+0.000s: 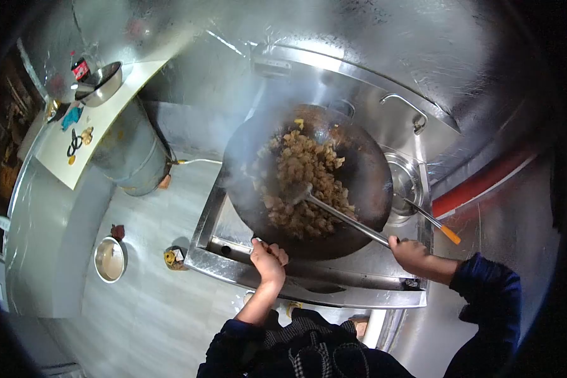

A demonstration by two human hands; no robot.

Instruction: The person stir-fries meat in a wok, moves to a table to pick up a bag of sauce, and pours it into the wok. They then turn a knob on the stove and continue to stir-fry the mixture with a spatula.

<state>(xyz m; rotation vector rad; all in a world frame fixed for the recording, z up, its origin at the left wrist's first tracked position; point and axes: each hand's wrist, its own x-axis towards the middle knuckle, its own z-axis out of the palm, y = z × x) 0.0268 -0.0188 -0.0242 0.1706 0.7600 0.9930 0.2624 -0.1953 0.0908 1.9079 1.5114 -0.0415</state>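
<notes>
A large dark wok [372,189] stands on the steel stove, heaped with browned, chunky food [305,160] that gives off steam. My right hand [411,256] is closed around the long metal handle of a ladle [346,217], whose head rests in the food, partly sunk. At the wok's near left rim, my left hand [269,259] has its fingers curled and thumb up. It sits opposite the far loop handle [343,107] and appears to grip the near one, which the hand hides.
Right of the wok, an orange-handled utensil [448,233] leans from a metal basin [402,179]. A tap [416,116] curves over the stove's back. Left are a counter [57,154] with a metal bowl [101,88] and a bottle [79,67], a metal drum [132,151], and a floor bowl [110,260].
</notes>
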